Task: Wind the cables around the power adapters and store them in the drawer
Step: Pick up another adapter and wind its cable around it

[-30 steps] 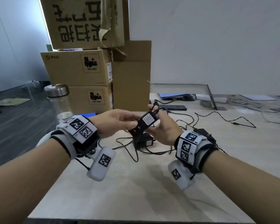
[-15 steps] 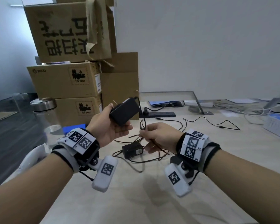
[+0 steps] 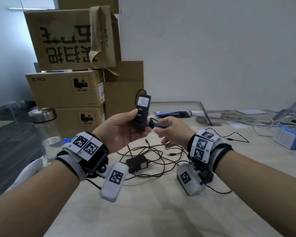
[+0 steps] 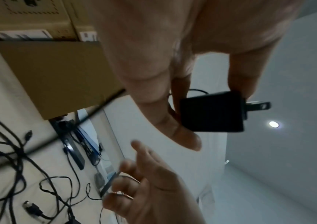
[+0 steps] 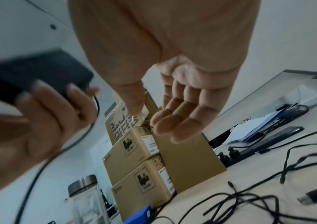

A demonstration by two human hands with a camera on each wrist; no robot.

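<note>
My left hand (image 3: 140,122) holds a black power adapter (image 3: 143,101) upright above the table, label and prongs facing me. In the left wrist view the thumb and fingers clamp the adapter (image 4: 211,112) by its sides. Its cable hangs down from it toward the tangle of black cables (image 3: 154,156) on the table. My right hand (image 3: 162,132) hovers just right of the adapter with relaxed fingers (image 5: 177,121) and an empty palm. A second black adapter (image 3: 138,164) lies on the table among the cables, below my hands. No drawer is in view.
Stacked cardboard boxes (image 3: 67,89) stand at the back left, with a glass jar with a metal lid (image 3: 44,127) in front of them. A black power strip (image 3: 162,124) lies behind my hands. A blue and white box (image 3: 287,137) and white cables sit at the right.
My left hand has turned the adapter upright and brought it toward the middle. My right hand has let go of the cable it was pinching and opened beside the adapter.
</note>
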